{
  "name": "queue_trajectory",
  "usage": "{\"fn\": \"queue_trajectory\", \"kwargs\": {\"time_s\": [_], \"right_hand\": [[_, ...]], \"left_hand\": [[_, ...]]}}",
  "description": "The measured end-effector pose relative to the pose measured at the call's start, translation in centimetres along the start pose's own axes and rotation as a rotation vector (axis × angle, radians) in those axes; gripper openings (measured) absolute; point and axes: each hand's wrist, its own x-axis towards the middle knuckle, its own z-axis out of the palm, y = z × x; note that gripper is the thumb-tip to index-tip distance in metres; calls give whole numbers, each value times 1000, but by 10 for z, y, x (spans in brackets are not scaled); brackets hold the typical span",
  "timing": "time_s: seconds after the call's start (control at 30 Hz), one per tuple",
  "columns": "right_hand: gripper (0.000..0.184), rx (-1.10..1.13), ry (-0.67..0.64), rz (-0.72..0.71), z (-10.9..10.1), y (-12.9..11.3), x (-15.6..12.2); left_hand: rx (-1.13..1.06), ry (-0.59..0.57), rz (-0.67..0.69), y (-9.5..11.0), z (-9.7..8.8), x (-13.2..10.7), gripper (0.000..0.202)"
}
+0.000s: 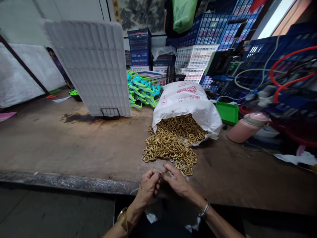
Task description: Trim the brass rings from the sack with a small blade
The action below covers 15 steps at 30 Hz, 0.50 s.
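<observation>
Hands: two, low in the middle of the frame, over the near edge of the worktop [74, 145], fingertips meeting
Left hand [148, 188]: fingers curled in, grip clenched on a small piece [162, 173] pinched at the fingertips; one gold watch [123, 218] on the wrist
Right hand [177, 183]: grip closed on the same small piece from the other side; one silver bracelet [205, 209] on the wrist
Small piece: one, between the two hands, just below the heap of rings; too small to tell what it is
Rings [170, 145]: one heap of brass-coloured rings at the centre of the frame, too many to count, spilling from the sack toward the hands; the nearest ones lie just beside the right hand
Sack [188, 99]: one, white with red print, lying on its side above the heap, mouth open toward the person
White panel [91, 66]: one, ribbed, propped upright in the upper left
Teal and green parts [142, 91]: one pile, between panel and sack
Green tray [227, 113]: one, right of the sack
Pink flask [247, 127]: one, lying on its side at the right
Red hoses [289, 82]: two, upper right
</observation>
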Motion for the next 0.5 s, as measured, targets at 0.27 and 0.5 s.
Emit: {"fn": "queue_trajectory", "kwargs": {"time_s": [0.27, 0.5], "right_hand": [[29, 192, -28, 166, 8, 7, 2], [21, 45, 49, 114, 7, 0, 3]], "left_hand": [[57, -10, 47, 0, 0, -3, 31], [-53, -95, -97, 1, -1, -5, 34]]}}
